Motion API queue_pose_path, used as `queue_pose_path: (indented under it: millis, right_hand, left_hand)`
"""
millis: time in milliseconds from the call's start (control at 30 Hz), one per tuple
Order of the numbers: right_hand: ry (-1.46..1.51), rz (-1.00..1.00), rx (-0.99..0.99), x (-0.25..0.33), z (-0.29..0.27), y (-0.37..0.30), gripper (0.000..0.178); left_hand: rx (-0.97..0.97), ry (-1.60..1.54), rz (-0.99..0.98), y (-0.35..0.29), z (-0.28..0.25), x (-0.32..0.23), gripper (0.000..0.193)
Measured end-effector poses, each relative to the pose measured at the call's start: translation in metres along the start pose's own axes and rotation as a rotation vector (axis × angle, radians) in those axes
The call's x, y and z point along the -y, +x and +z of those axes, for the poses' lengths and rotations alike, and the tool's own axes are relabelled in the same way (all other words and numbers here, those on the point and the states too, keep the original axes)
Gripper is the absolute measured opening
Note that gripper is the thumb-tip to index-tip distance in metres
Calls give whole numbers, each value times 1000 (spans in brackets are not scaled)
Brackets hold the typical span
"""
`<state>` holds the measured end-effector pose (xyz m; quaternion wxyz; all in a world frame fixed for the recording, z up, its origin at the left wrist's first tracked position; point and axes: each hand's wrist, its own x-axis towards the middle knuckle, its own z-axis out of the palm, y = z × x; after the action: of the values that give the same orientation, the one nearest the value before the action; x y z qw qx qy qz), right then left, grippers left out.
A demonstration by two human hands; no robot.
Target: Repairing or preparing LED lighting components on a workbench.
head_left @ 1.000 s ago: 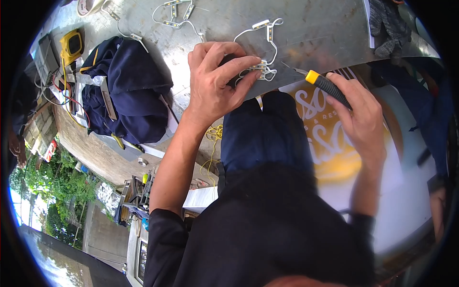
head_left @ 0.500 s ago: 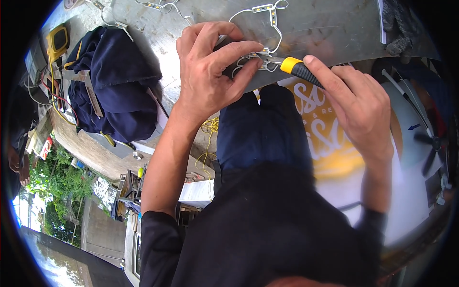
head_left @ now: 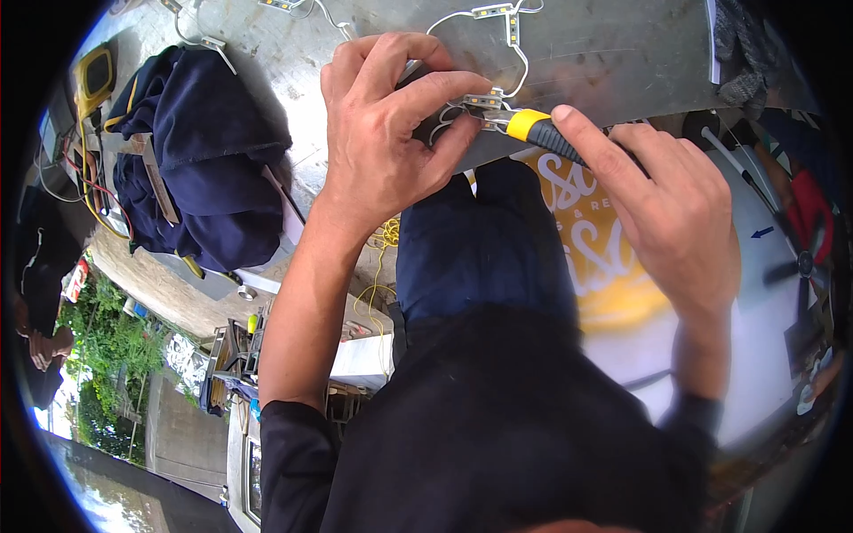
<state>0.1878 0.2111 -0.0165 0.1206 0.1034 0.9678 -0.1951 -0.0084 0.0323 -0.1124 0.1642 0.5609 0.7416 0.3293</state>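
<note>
My left hand (head_left: 378, 133) pinches a small white-cased LED module (head_left: 484, 99) between thumb and index finger, at the near edge of a grey metal sheet. Thin white wires loop around it, partly hidden by the fingers. In my right hand (head_left: 666, 195) is a utility knife (head_left: 549, 135) with a yellow and black handle, its index finger stretched along the top. The knife's metal tip meets the module and wires beside my left thumb; the exact contact is too small to make out. More wired LED modules (head_left: 493, 11) lie on the grey sheet (head_left: 604, 53) beyond.
Dark blue cloth (head_left: 209, 160) lies bunched at the left, near a yellow tape measure (head_left: 94, 78) and cables. A grey knit glove (head_left: 745, 62) rests at the far right. Below the sheet is a yellow-and-white printed panel (head_left: 613, 293). Another person's hands (head_left: 44, 346) show at the left rim.
The knife tip has moved slightly left, closer in against the module and my left thumb. My left hand keeps its pinch. The whole view has shifted a little.
</note>
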Motion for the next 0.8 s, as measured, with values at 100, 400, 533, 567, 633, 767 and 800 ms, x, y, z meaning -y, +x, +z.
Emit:
queue_pose_path:
  millis: [100, 400, 533, 567, 633, 767, 800]
  right_hand:
    - [-14, -17, -18, -1, -2, 3, 59]
    - [-12, 29, -27, -4, -9, 0, 61]
    - [-5, 26, -9, -3, -12, 3, 61]
    - [0, 33, -6, -2, -13, 3, 61]
    - [12, 46, 3, 2, -17, 0, 60]
    - [21, 25, 4, 2, -14, 1, 60]
    - [21, 26, 4, 3, -13, 2, 60]
  left_hand:
    - [-3, 8, -10, 1, 0, -1, 42]
    - [-35, -11, -2, 0, 2, -1, 34]
    - [-21, -16, -20, 0, 1, -1, 34]
    - [-26, -19, -18, 0, 1, -1, 35]
    - [-31, -23, -15, 1, 1, -1, 35]
    - [-2, -23, -28, 2, -1, -3, 38]
    - [3, -20, -33, 2, -1, -3, 40]
